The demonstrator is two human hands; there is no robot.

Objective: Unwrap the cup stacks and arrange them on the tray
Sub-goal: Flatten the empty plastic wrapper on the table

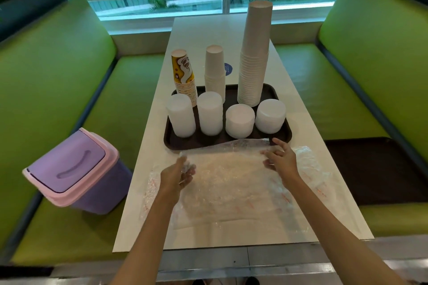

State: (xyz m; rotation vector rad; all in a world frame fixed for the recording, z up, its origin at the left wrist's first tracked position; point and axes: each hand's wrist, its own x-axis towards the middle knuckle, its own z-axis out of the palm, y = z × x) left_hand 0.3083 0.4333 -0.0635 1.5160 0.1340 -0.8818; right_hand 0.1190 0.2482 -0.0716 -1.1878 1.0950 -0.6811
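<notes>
- The left hand (183,171) grips the far-left corner of the clear plastic wrap (231,187). Its fingers are tucked into the film and show blurred through it.
- The right hand (281,159) pinches the far-right edge of the same sheet, with the forefinger stretched towards the tray. Neither hand holds any cups.
- The wrap lies spread over the near half of the tabletop (199,30), and its far edge is lifted slightly between the two hands. More crumpled film (308,164) lies just to its right. No cups are inside either piece.
- The dark tray (169,143) sits just beyond the wrap, and its near rim is partly covered by the lifted edge.
- In the tray's near row four white stacks stand side by side: two taller ones on the left (181,115) (210,113) and two shorter ones on the right (240,120) (270,115).
- In the far row are a printed cup stack (184,76), a small white cup stack (215,71) and a tall cup stack (254,53). All three stand upright with their open ends down.
- Every stack in sight looks bare and already placed on the tray, so the task seems almost done.
- What likely remains is gathering the loose film and throwing it away, perhaps in the purple bin (76,169) on the left bench.
</notes>
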